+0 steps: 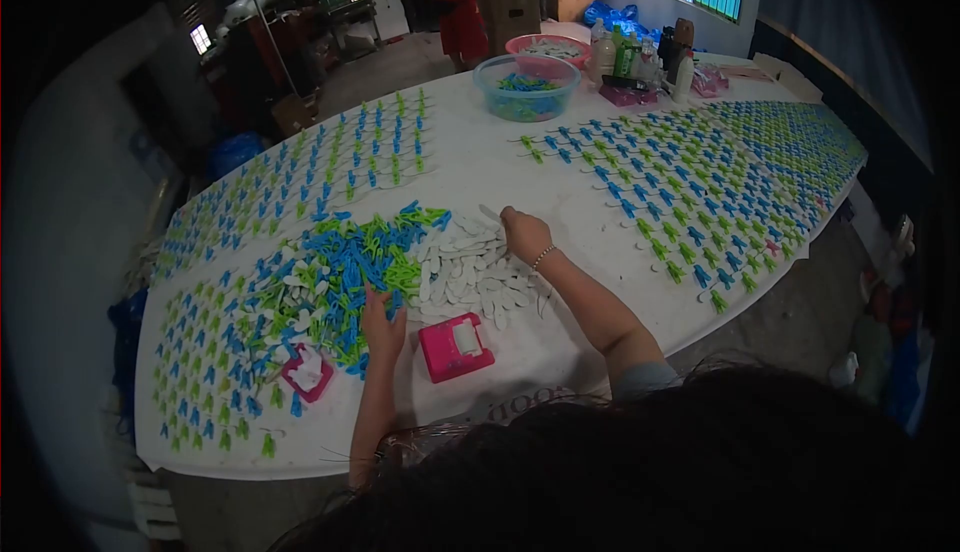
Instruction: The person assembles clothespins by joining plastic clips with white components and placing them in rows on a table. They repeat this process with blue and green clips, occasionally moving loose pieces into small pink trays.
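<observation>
My left hand (381,327) is at the near edge of a heap of blue and green plastic clips (345,257), fingers touching it and thumb held apart. Its inner side is partly hidden, and I make out nothing gripped there. My right hand (527,235), with a bracelet at the wrist, pinches a flat white strip (489,214) above a pile of similar white pieces (465,270). Between my forearms stands a pink box with a pale roll (455,348). Left of my left hand is a smaller pink holder with white material (307,372).
Rows of blue and green clips (690,182) cover the table's right side, and more rows (300,167) its left. At the back stand a clear basin of clips (527,87), a pink basin (549,46) and several bottles (625,55). A person in red (457,7) stands beyond.
</observation>
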The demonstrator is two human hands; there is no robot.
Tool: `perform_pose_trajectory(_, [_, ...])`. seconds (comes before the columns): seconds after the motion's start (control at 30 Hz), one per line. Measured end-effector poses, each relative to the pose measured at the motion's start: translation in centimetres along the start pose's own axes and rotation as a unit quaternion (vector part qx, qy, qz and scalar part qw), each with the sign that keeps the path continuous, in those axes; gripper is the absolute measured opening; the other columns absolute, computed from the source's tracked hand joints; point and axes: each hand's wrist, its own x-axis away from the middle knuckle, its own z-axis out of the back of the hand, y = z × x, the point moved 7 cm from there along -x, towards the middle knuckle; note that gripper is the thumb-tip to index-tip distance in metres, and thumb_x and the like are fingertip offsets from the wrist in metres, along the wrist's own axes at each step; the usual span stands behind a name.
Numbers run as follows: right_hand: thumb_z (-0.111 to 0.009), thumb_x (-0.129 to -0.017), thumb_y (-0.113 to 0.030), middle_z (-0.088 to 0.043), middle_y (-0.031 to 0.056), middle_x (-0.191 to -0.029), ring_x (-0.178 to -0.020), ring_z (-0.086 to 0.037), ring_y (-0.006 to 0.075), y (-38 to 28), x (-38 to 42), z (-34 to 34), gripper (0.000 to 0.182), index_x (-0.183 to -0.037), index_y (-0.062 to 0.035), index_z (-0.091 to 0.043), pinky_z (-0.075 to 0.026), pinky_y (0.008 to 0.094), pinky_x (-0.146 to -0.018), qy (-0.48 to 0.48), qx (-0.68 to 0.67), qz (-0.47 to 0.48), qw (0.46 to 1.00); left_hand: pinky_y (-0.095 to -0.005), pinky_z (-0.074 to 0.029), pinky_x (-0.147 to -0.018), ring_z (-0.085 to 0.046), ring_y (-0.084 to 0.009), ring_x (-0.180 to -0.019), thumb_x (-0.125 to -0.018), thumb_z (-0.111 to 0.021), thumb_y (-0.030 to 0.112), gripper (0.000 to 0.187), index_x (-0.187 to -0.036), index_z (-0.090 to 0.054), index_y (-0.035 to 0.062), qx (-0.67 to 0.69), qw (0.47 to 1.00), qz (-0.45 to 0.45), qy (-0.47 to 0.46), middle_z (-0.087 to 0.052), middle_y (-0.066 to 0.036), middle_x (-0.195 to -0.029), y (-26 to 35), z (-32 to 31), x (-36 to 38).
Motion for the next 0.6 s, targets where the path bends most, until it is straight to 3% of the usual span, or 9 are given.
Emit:
perform_pose_trajectory(0.07, [-0.055, -0.086, -0.011, -0.064, 0.0155, -0.078, -0.071, -0.064, 0.0325, -2.4, 1.4, 2.3, 0.011, -0.094, -0.0046, -0.057, -0.049, 0.0407, -0.063, 0.057, -0.162, 0.079, 0.982, -0.0451, -0.04, -0.086, -0.052, -0.0384, -0.1, -0.078, -0.067, 0.013, 0.039, -0.113, -0.053, 0.0045, 0.059, 0.995, -0.023, 0.079, -0.055, -0.019, -0.109, 0.7, 2.1, -0.3])
perform_pose_trajectory(0.1, [-0.055, -0.086, -0.011, -0.064, 0.0155, -0.078, -0.071, -0.064, 0.0325, -3.4, 2.2, 2.9, 0.011, -0.094, -0.0046, -0.057, -0.049, 0.0407, -0.063, 0.057, -0.162, 0.08, 0.982, -0.0451, -0.04, -0.086, -0.052, -0.0384, -0.1, -0.078, -0.067, 0.013, 0.039, -0.113, -0.053, 0.0045, 0.059, 0.995, -0.023, 0.08, -0.055, -0.019, -0.109, 1.3, 2.7, -0.9])
perform_pose_trajectory(0.2, [-0.054, -0.089, -0.016, -0.062, 0.0142, -0.075, -0.068, -0.062, 0.0318, -7.5, 5.2, 3.3, 0.012, -0.094, -0.0044, -0.056, -0.049, 0.0387, -0.062, -0.042, -0.318, 0.104, 0.941, -0.0384, -0.044, -0.083, -0.057, -0.0286, -0.092, -0.083, -0.065, 0.012, 0.03, -0.11, -0.054, 0.0027, 0.074, 0.991, -0.067, 0.091, -0.057, -0.016, -0.106, 5.6, 4.6, -2.1])
perform_pose_trajectory(0.23, [-0.054, -0.089, -0.017, -0.062, 0.0149, -0.076, -0.069, -0.061, 0.0326, -9.3, 6.4, 3.8, 0.013, -0.095, -0.0046, -0.056, -0.048, 0.0396, -0.063, -0.062, -0.329, 0.136, 0.933, -0.0335, -0.045, -0.077, -0.057, -0.0219, -0.087, -0.086, -0.062, 0.012, 0.024, -0.107, -0.055, 0.0033, 0.273, 0.961, 0.032, 0.036, -0.057, -0.013, -0.101, 6.4, 4.0, -2.5])
perform_pose_trajectory(0.27, [-0.055, -0.089, -0.018, -0.062, 0.0157, -0.077, -0.071, -0.061, 0.0334, -10.7, 7.5, 3.8, 0.014, -0.096, -0.0047, -0.055, -0.048, 0.0405, -0.063, -0.083, -0.339, 0.167, 0.922, -0.0287, -0.047, -0.072, -0.056, -0.0153, -0.082, -0.089, -0.059, 0.011, 0.018, -0.105, -0.056, 0.0039, 0.458, 0.879, 0.129, -0.019, -0.057, -0.009, -0.097, 6.7, 2.8, -2.5])
perform_pose_trajectory(0.3, [-0.055, -0.089, -0.018, -0.062, 0.0157, -0.077, -0.071, -0.061, 0.0334, -11.3, 8.3, 3.5, 0.014, -0.096, -0.0047, -0.055, -0.048, 0.0405, -0.063, -0.086, -0.339, 0.169, 0.922, -0.0287, -0.047, -0.072, -0.056, -0.0153, -0.082, -0.089, -0.059, 0.011, 0.018, -0.105, -0.056, 0.0039, 0.458, 0.879, 0.132, -0.017, -0.057, -0.009, -0.097, 7.0, 3.1, -2.4])
perform_pose_trajectory(0.37, [-0.055, -0.089, -0.016, -0.062, 0.0156, -0.081, -0.074, -0.061, 0.0321, -12.7, 9.7, 3.7, 0.013, -0.093, -0.0036, -0.056, -0.048, 0.0376, -0.064, -0.043, -0.308, 0.24, 0.92, -0.021, -0.046, -0.065, -0.055, -0.0074, -0.076, -0.09, -0.057, 0.01, 0.016, -0.105, -0.057, 0.0041, 0.558, 0.78, 0.228, -0.167, -0.058, -0.005, -0.093, 7.6, 0.9, -1.2])
perform_pose_trajectory(0.5, [-0.058, -0.088, -0.016, -0.062, 0.0148, -0.084, -0.075, -0.061, 0.0294, -13.0, 10.8, 3.8, 0.016, -0.097, -0.0033, -0.058, -0.048, 0.0346, -0.065, -0.048, -0.299, 0.259, 0.917, -0.0197, -0.045, -0.06, -0.055, -0.0064, -0.072, -0.091, -0.056, 0.009, 0.015, -0.105, -0.057, 0.0046, 0.582, 0.765, 0.215, -0.173, -0.059, -0.002, -0.087, 6.6, 0.0, -0.7])
perform_pose_trajectory(0.6, [-0.061, -0.085, -0.01, -0.062, 0.0099, -0.079, -0.068, -0.059, 0.0174, -11.6, 10.1, 2.3, 0.021, -0.106, -0.0049, -0.063, -0.048, 0.0282, -0.064, -0.127, -0.43, 0.156, 0.88, -0.0205, -0.046, -0.062, -0.055, -0.0055, -0.073, -0.091, -0.056, 0.007, 0.015, -0.105, -0.057, 0.0039, 0.53, 0.817, 0.2, -0.111, -0.059, 0.0, -0.084, 7.7, 1.8, -1.5])
